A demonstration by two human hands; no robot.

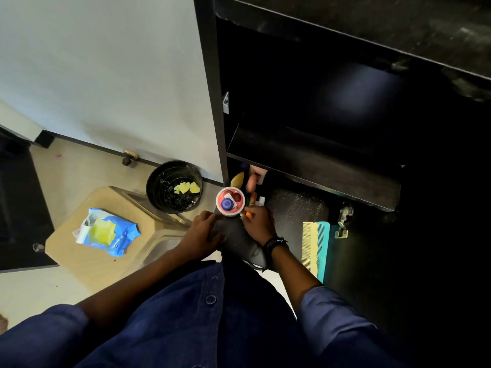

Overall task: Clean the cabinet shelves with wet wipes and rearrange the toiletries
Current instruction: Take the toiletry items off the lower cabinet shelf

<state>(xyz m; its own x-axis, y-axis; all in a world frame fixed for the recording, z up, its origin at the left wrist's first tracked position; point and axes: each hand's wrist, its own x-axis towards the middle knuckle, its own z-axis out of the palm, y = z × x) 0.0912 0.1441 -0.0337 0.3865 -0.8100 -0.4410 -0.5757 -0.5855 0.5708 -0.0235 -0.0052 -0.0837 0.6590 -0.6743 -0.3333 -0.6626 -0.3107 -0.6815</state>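
A black cabinet stands open with a dark upper shelf (pixel 313 155) and a lower shelf (pixel 295 208). My left hand (pixel 202 235) rests on a dark grey pouch (pixel 239 240) at the lower shelf's front edge. My right hand (pixel 259 221) holds the pouch's other side, with a small orange item (pixel 248 214) at its fingertips. Just beyond the hands sits a round white and pink container (pixel 230 201) with a blue cap in it. More toiletries stand behind it in shadow. A blue wet wipes pack (pixel 109 231), a yellow wipe sticking out, lies on a tan stool (pixel 87 261).
A black waste bin (pixel 174 185) with used yellow wipes stands on the floor left of the cabinet. Yellow and teal combs (pixel 316 245) lie on the lower shelf at the right. A metal hinge (pixel 344 219) hangs at the shelf's right. A white wall is behind the bin.
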